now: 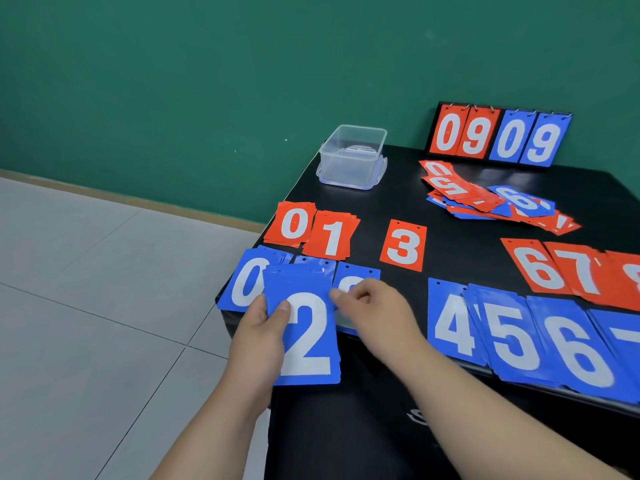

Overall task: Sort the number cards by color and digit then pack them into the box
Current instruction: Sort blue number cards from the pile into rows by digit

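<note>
Nearest the camera, the left hand (263, 327) grips a stack of blue 2 cards (306, 344) by its left edge, thumb pressed on the top card's face, and holds it lifted over the front left of the black bench (374, 209). The right hand (372, 306) is just beside it with fingers curled at the stack's upper right edge; whether it pinches a card there I cannot tell. It partly covers a blue card (356, 277) lying on the bench. Left of the stack lies the blue 0 pile (244, 285), at the bench's corner. To the right, along the front edge, the blue 4 pile (450, 323), blue 5 pile (512, 337) and blue 6 pile (578, 355) overlap in a row, with another blue card (623, 337) cut off by the frame. Behind them runs a red row: the red 0 pile (294, 223) touching the red 1 pile (330, 235), a red 3 card (403, 245) apart, then the red 6 card (538, 266) and the red 7 card (581, 270) overlapping at the right. Farther back lies an unsorted heap (485, 199) of red and blue cards. At the far left corner stands the clear plastic box (353, 155), open-topped. A scoreboard (498, 136) reading 09 09 stands at the back, against the green wall (173, 81).
</note>
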